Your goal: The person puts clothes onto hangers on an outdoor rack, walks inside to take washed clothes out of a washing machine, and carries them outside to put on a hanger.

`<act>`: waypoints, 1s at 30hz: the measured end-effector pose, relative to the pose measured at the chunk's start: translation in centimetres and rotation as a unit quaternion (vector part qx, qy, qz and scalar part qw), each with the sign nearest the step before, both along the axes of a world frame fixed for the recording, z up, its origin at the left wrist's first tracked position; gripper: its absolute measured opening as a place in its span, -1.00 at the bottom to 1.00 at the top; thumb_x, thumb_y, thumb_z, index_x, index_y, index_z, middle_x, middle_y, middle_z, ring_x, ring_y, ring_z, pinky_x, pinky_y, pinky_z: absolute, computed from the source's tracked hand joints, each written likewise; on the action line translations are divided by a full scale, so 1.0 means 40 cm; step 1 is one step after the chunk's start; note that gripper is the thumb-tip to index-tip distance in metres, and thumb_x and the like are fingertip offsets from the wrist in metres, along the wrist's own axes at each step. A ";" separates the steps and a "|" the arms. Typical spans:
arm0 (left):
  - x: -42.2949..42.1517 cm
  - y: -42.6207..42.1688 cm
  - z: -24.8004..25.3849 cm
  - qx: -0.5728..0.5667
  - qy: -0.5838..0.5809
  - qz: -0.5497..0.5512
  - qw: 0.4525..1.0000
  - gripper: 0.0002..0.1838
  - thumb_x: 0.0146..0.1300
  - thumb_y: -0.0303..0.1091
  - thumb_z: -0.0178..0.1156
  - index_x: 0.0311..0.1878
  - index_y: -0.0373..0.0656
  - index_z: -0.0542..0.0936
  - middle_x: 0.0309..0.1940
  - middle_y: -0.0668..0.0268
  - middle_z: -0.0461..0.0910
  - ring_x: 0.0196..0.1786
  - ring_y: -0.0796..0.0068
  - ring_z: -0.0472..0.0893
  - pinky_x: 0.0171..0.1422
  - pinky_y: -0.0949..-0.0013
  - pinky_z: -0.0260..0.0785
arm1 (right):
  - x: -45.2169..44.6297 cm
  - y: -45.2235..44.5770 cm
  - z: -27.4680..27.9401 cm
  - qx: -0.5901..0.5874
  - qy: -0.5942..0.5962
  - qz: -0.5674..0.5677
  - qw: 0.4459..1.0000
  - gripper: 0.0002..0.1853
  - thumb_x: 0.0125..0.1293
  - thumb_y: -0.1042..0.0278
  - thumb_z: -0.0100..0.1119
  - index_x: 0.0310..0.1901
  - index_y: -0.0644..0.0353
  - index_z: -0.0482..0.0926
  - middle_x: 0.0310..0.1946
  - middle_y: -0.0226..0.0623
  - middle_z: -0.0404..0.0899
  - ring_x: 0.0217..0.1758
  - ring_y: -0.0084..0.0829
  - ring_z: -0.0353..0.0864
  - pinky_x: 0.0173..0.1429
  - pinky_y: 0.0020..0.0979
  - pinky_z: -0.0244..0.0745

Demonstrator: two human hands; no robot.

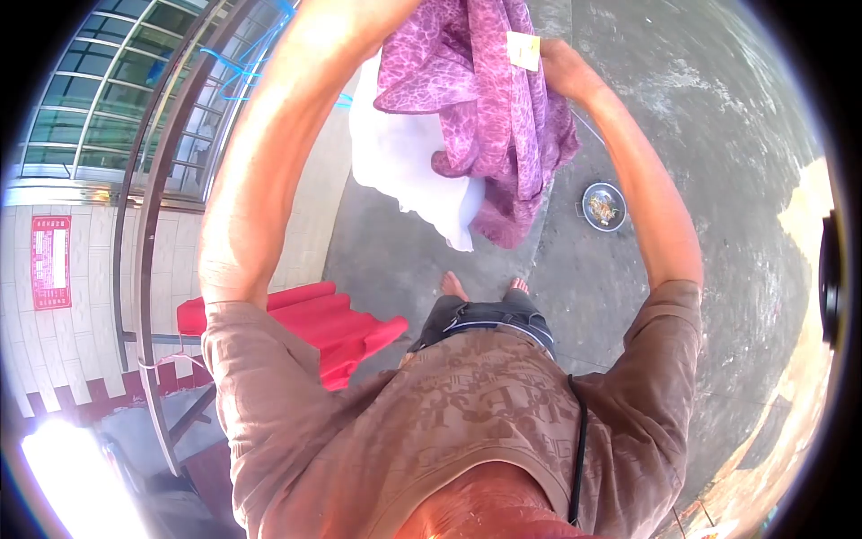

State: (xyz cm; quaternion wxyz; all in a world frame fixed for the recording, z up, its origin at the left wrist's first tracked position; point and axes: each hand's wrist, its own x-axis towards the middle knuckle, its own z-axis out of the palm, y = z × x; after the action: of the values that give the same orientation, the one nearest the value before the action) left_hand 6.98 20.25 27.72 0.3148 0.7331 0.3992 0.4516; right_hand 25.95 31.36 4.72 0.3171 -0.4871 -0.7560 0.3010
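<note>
A purple patterned cloth [503,117] hangs in folds at the top of the view, at the height of my raised arms. Near its right edge is a pale label [523,51]. My right hand [563,70] is closed on the cloth beside this label, its fingertips partly hidden by the fabric. White fabric [404,162] hangs behind and to the left of the purple cloth. My left forearm reaches up to the cloth's upper left, but the hand itself lies beyond the top edge of the view.
Blue hangers [242,76] hang at upper left beside a dark metal frame [148,225]. Red cloth [305,328] hangs low on my left. A metal bowl [603,207] with scraps in it stands on the concrete floor [700,135]. A tiled wall with a barred window is at left.
</note>
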 end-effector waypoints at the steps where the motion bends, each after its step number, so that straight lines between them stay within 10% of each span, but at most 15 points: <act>1: -0.010 0.002 0.002 -0.006 -0.001 -0.026 1.000 -0.92 0.30 -0.49 0.08 -0.25 -0.28 0.55 -0.42 0.39 0.59 -0.38 0.62 0.55 -0.27 0.51 0.40 | -0.004 0.012 -0.007 0.029 -0.038 0.002 0.999 -0.53 0.29 -0.10 0.18 0.02 0.11 0.67 -0.11 0.00 0.69 0.00 -0.13 0.68 0.10 -0.18 0.50; 6: -0.054 0.040 -0.018 -0.096 0.050 -0.007 0.994 -0.88 0.29 -0.39 0.17 -0.32 -0.23 0.60 -0.44 0.39 0.62 -0.42 0.62 0.55 -0.30 0.49 0.40 | 0.016 -0.063 0.040 0.071 -0.114 -0.108 0.985 -0.45 0.28 -0.21 0.17 0.00 0.14 0.67 -0.17 -0.05 0.70 -0.07 -0.17 0.69 0.07 -0.18 0.51; 12: -0.043 0.044 -0.080 -0.289 -0.034 -0.033 0.956 -0.80 0.34 -0.33 0.11 -0.23 -0.24 0.64 -0.38 0.30 0.67 -0.38 0.49 0.63 -0.22 0.39 0.52 | -0.025 -0.311 0.122 0.032 0.344 -0.115 0.931 -0.47 0.11 -0.04 0.48 -0.10 0.30 0.67 -0.30 -0.32 0.69 -0.22 -0.55 0.63 -0.08 -0.45 0.50; 20: -0.117 0.037 -0.146 -0.371 -0.104 0.023 0.923 -0.72 0.35 -0.32 0.05 -0.07 -0.31 0.63 -0.25 0.19 0.70 -0.26 0.39 0.70 -0.12 0.33 0.59 | -0.112 -0.316 0.030 0.035 0.035 -0.209 0.977 -0.61 0.16 0.22 0.16 0.03 0.06 0.64 -0.04 -0.12 0.67 0.02 0.02 0.63 0.11 -0.10 0.50; 24: -0.228 -0.009 -0.166 -0.321 0.023 0.035 0.946 -0.71 0.28 -0.34 0.19 0.00 -0.30 0.58 -0.10 0.18 0.66 -0.08 0.41 0.66 0.03 0.33 0.52 | 0.036 -0.262 0.023 -0.017 0.090 -0.147 0.985 -0.59 0.12 0.32 0.12 0.06 0.06 0.63 -0.18 -0.19 0.73 -0.11 -0.26 0.71 0.08 -0.32 0.55; 25: -0.237 -0.022 -0.173 -0.334 0.051 0.061 0.939 -0.67 0.28 -0.31 0.27 0.05 -0.26 0.55 0.03 0.17 0.64 0.05 0.38 0.64 0.14 0.32 0.49 | 0.055 -0.250 0.044 -0.002 0.144 -0.102 0.984 -0.61 0.16 0.44 0.11 0.05 0.20 0.65 -0.27 -0.41 0.70 -0.24 -0.59 0.62 -0.04 -0.47 0.50; 30: -0.250 -0.060 -0.187 -0.371 0.006 -0.020 0.928 -0.66 0.37 -0.21 0.19 0.05 -0.28 0.61 -0.12 0.23 0.69 -0.11 0.49 0.66 0.03 0.40 0.51 | 0.118 -0.228 0.132 -0.051 0.152 -0.012 0.987 -0.77 0.40 0.34 0.11 -0.09 0.27 0.66 -0.29 -0.35 0.68 -0.30 -0.51 0.64 -0.20 -0.43 0.56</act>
State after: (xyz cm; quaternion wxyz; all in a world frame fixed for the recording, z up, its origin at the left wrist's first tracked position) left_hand -3.03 17.86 20.24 0.5710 0.5743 0.5255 0.2608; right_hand 30.66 22.24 9.99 0.4068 -0.4602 -0.6766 0.4062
